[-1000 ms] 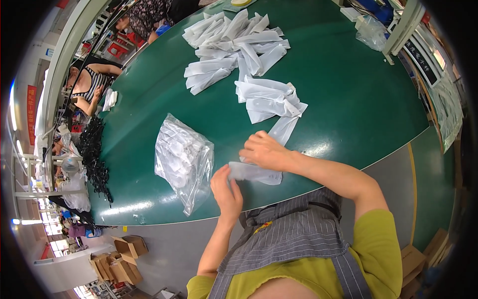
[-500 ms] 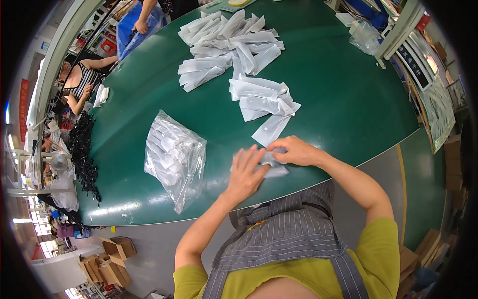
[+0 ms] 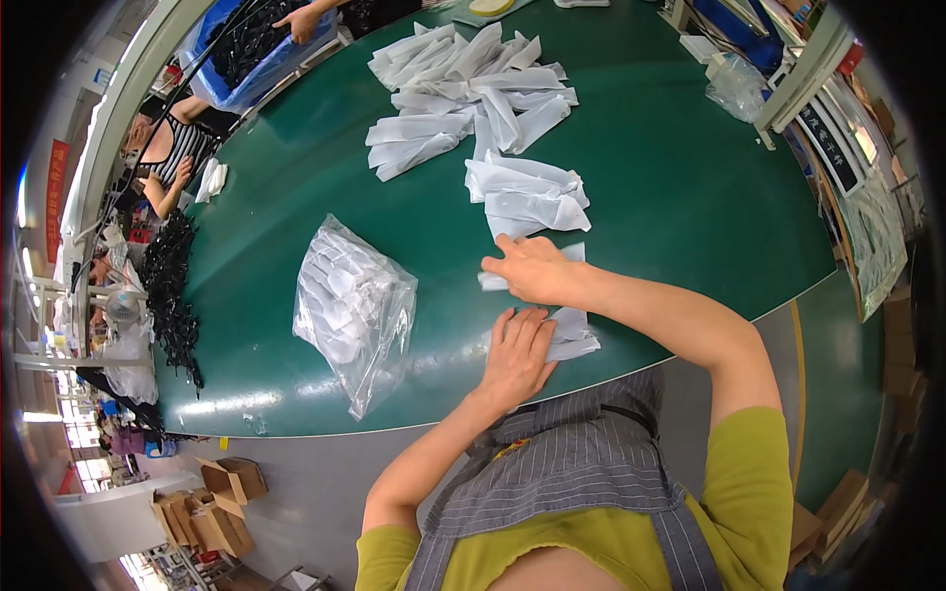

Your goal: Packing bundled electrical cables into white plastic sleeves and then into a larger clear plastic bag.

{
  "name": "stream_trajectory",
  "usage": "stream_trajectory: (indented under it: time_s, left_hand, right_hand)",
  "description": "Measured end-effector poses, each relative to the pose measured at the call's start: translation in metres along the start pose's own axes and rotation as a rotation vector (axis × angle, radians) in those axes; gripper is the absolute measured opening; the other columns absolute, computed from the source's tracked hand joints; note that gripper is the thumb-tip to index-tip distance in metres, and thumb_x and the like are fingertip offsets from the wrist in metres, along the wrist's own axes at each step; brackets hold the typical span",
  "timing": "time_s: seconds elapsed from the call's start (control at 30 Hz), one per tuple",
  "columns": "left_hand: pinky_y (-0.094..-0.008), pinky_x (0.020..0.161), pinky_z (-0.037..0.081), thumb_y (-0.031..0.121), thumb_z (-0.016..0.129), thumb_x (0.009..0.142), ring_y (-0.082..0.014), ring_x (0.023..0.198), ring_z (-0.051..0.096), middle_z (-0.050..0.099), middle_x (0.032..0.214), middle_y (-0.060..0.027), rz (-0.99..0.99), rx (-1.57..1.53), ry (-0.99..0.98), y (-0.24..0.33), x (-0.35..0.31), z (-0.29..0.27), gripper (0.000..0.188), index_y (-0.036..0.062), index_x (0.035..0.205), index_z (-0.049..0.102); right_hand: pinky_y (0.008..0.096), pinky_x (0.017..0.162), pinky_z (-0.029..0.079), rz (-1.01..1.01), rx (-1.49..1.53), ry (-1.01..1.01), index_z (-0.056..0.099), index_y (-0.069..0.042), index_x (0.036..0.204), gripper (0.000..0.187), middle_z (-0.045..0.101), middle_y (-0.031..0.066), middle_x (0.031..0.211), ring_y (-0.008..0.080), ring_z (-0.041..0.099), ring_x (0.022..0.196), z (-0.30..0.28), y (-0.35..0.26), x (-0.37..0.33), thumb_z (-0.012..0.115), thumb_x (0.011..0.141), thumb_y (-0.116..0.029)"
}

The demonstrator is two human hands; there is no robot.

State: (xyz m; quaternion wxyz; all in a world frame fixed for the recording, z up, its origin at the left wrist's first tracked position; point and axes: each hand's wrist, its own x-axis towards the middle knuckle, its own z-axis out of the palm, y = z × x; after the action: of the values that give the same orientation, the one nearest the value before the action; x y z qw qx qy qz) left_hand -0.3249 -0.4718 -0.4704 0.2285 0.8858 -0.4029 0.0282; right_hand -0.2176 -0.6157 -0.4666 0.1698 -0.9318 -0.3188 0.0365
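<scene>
My left hand [image 3: 519, 357] lies over a white translucent plastic packet [image 3: 572, 337] near the table's front edge, its fingers stretched across it. Just beyond, my right hand [image 3: 537, 269] has its fingers bent onto another white packet [image 3: 574, 253], which shows on both sides of the hand. Its fingertips are partly hidden. Past it is a small fanned stack of similar packets [image 3: 527, 192]. Farther off, a larger loose heap of packets [image 3: 463, 89] covers the back of the table. To the left rests a clear plastic bag [image 3: 350, 295] filled with white packets.
A pile of black cords [image 3: 169, 295] runs along the left edge of the green table [image 3: 690, 207]. Back left, a co-worker's hand [image 3: 305, 20] is at a blue bin [image 3: 251, 69] of black items. A crumpled clear bag [image 3: 736, 84] lies at the right near a metal frame.
My hands have moved apart: the right one reached farther out onto a packet, while the left came slightly nearer and right. At back left, the blue bin's dark contents have come into sight.
</scene>
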Motion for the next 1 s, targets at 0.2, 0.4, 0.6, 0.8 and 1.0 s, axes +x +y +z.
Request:
stream_trajectory:
  time_s: [0.2, 0.4, 0.6, 0.8, 1.0]
  left_hand:
    - [-0.0538, 0.111, 0.028, 0.024, 0.078, 0.071, -0.0386, 0.131, 0.040, 0.046, 0.137, -0.0187, 0.079, 0.012, -0.042, -0.012, 0.000, -0.014, 0.057, 0.0058, 0.121, 0.059]
    - [-0.0557, 0.113, 0.022, 0.029, 0.079, 0.073, -0.0315, 0.128, 0.043, 0.044, 0.142, -0.0151, 0.016, 0.000, -0.082, -0.023, -0.001, -0.006, 0.056, 0.0098, 0.121, 0.060]
    - [-0.0553, 0.109, 0.025, 0.028, 0.078, 0.073, -0.0288, 0.123, 0.046, 0.049, 0.139, -0.0098, -0.019, -0.076, 0.048, -0.019, -0.001, 0.013, 0.066, 0.0104, 0.132, 0.053]
    - [-0.0501, 0.105, 0.030, 0.024, 0.082, 0.069, -0.0290, 0.119, 0.047, 0.050, 0.136, -0.0098, -0.051, -0.195, -0.076, -0.006, -0.032, -0.007, 0.080, 0.0092, 0.139, 0.048]
    - [-0.0459, 0.100, 0.036, 0.022, 0.086, 0.062, -0.0310, 0.118, 0.047, 0.051, 0.126, -0.0132, -0.024, -0.159, -0.082, -0.001, -0.031, -0.013, 0.088, 0.0033, 0.138, 0.046]
  right_hand:
    - [0.0429, 0.065, 0.049, 0.070, 0.519, -0.334, 0.065, -0.004, 0.088, 0.022, 0.066, 0.0146, 0.080, 0.0305, 0.065, 0.074, -0.001, -0.003, 0.022, 0.071, 0.077, -0.022]
    - [0.0412, 0.072, 0.048, 0.103, 0.212, 0.283, 0.065, -0.006, 0.092, 0.019, 0.063, 0.0104, 0.091, 0.0307, 0.062, 0.089, -0.015, 0.008, 0.027, 0.070, 0.083, -0.022]
    - [0.0431, 0.082, 0.048, -0.035, -0.260, 0.304, 0.065, -0.004, 0.100, 0.019, 0.063, 0.0139, 0.099, 0.0309, 0.059, 0.101, 0.011, 0.042, 0.031, 0.065, 0.083, -0.013]
    - [0.0460, 0.081, 0.048, -0.043, 0.260, 0.051, 0.063, -0.004, 0.092, 0.013, 0.065, 0.0141, 0.095, 0.0341, 0.062, 0.095, -0.001, -0.012, 0.010, 0.062, 0.087, -0.016]
    - [0.0416, 0.086, 0.044, -0.066, 0.254, 0.210, 0.062, -0.005, 0.088, 0.012, 0.061, 0.0110, 0.090, 0.0297, 0.055, 0.098, -0.009, 0.014, 0.009, 0.061, 0.088, -0.017]
